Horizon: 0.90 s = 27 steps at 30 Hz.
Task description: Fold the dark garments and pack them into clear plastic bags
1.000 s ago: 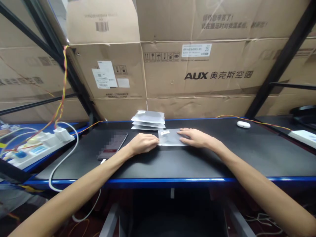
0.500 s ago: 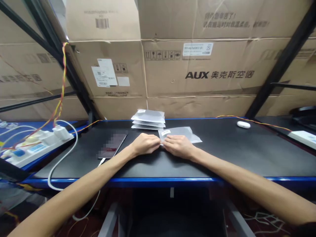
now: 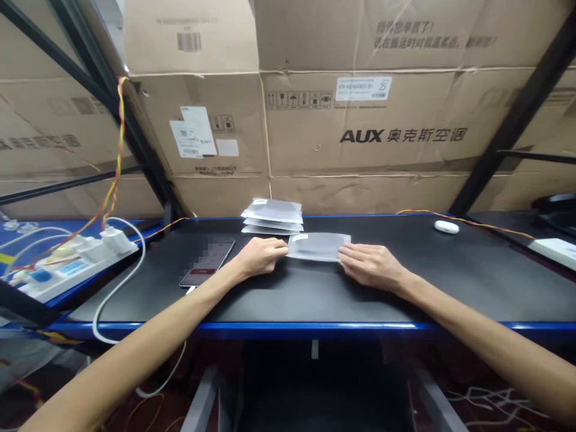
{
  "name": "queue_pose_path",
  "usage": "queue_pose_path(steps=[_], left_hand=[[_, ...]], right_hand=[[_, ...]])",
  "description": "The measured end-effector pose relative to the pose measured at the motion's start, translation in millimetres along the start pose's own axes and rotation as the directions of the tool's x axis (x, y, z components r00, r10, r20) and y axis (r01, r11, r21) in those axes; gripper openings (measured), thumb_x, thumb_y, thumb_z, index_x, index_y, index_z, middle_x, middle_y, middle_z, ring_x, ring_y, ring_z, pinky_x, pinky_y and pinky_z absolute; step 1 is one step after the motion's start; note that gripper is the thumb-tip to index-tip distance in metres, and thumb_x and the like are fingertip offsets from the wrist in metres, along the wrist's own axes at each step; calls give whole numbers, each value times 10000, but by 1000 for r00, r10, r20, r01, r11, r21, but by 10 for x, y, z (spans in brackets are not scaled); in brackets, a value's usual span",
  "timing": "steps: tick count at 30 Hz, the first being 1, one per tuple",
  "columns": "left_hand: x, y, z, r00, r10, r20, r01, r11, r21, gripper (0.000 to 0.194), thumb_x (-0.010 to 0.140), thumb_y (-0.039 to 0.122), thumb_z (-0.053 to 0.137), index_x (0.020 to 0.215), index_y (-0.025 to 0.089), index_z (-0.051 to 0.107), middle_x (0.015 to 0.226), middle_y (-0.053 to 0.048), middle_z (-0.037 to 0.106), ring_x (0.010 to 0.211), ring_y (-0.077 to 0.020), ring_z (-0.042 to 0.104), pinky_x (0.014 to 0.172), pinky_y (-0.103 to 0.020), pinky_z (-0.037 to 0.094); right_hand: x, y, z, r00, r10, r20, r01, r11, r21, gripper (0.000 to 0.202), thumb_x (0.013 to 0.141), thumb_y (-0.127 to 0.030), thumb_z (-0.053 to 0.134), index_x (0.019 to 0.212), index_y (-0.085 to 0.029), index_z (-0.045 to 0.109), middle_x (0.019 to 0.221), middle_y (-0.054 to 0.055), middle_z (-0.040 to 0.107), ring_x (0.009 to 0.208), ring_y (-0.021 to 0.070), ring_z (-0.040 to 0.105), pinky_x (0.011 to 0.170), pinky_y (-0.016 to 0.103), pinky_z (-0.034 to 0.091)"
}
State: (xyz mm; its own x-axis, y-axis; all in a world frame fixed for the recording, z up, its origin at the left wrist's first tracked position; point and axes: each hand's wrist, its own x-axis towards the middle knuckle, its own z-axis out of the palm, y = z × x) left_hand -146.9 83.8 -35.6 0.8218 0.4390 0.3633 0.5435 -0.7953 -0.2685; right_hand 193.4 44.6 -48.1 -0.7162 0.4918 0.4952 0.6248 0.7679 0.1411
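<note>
Between my two hands is a translucent whitish plastic bag (image 3: 319, 247) with a small white label near its upper left corner. My left hand (image 3: 263, 255) is closed on the bag's left edge. At the right edge, my right hand (image 3: 371, 264) pinches it between thumb and fingers. The bag is held out flat just over the dark mat. Behind it and to the left sits a stack of similar bags (image 3: 272, 215), the top one also labelled.
A phone (image 3: 207, 263) with a cable lies left of my left hand. A white power strip (image 3: 74, 264) stands farther left. A white earbud case (image 3: 446, 227) sits at the back right. Large cardboard boxes (image 3: 382, 156) rise behind the table (image 3: 288, 300).
My right hand has slid rightward along the bag to its right edge. The bag now lies flat and stretched between my hands. My left hand stays at its left edge.
</note>
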Motion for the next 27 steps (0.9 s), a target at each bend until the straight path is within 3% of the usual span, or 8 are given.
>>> queue_pose_path(steps=[7,10,14,16,18,22,27], left_hand=[[-7,-66,-18,996,-86,-2,86,995,41,243,804,37,481,880,187,657,1000,-46,713,926,-195,645,617,-260,474],[1,3,-79,994,-93,-57,94,995,18,264,772,46,503,925,182,670,1038,-69,705,1003,-217,629,766,-308,517],[10,199,-126,995,74,-72,-79,994,-80,410,730,78,526,1108,171,657,1095,-93,701,1043,-246,628,901,-387,528],[34,304,-108,982,169,-86,-179,976,-121,421,795,95,509,1193,160,627,1122,-99,705,1030,-230,645,904,-372,549],[83,386,-72,974,183,-135,-200,971,-130,422,864,99,477,1270,141,585,1213,-120,683,1092,-222,646,945,-358,551],[268,486,28,984,75,-161,-97,987,-132,453,916,87,425,1358,121,516,1360,-152,607,1283,-234,563,1055,-378,503],[582,589,186,984,-175,-33,170,977,-126,527,841,139,523,1368,116,518,1297,-168,648,1127,-284,659,939,-422,558]], right_hand=[[-185,81,-110,994,81,73,-78,996,-42,310,976,-274,436,1051,-219,732,1220,95,721,1157,270,669,1002,430,551],[-176,60,-111,992,106,68,-105,994,-16,291,965,-280,456,1028,-235,736,1200,83,731,1135,271,681,992,431,557],[-134,0,-100,990,127,62,-127,992,-5,296,964,-284,452,1019,-240,739,1177,73,742,1090,268,702,966,425,569],[-113,-30,-92,988,134,73,-134,991,-1,296,966,-291,452,1024,-248,739,1175,66,743,1080,262,706,970,414,564],[-97,-51,-82,989,130,77,-131,991,8,293,967,-297,455,1034,-256,737,1176,60,743,1073,253,708,973,398,560],[-83,-64,-54,995,85,45,-85,996,18,299,977,-279,444,1070,-243,726,1182,63,742,1059,235,713,965,374,562],[-95,-53,-23,996,72,56,-73,997,15,293,981,-279,447,1091,-256,718,1170,53,747,1054,228,714,965,374,563]])
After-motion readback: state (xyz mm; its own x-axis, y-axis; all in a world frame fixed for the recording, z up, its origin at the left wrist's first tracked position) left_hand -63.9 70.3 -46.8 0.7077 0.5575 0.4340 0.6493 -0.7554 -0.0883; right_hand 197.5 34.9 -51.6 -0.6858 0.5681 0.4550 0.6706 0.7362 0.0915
